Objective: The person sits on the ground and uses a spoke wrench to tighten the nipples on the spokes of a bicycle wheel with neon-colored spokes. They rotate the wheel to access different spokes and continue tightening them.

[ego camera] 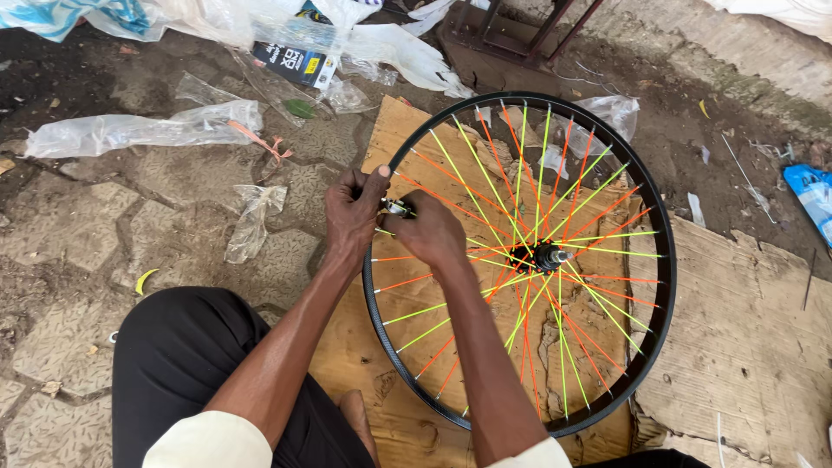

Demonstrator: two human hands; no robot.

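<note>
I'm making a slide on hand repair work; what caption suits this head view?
Left hand and right hand grip a small metal tool at the rim of a bicycle wheel lying on cardboard.

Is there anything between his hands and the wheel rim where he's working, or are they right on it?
Nothing visible stands between. The left hand grips the black rim at its left side, and the right hand rests beside it over the spokes, both closing around a small metal tool.

Daylight falls on a patterned stone floor (78, 234), dirty and littered with clear plastic bags (139, 130); worn cardboard sheets (745, 338) cover part.
</note>
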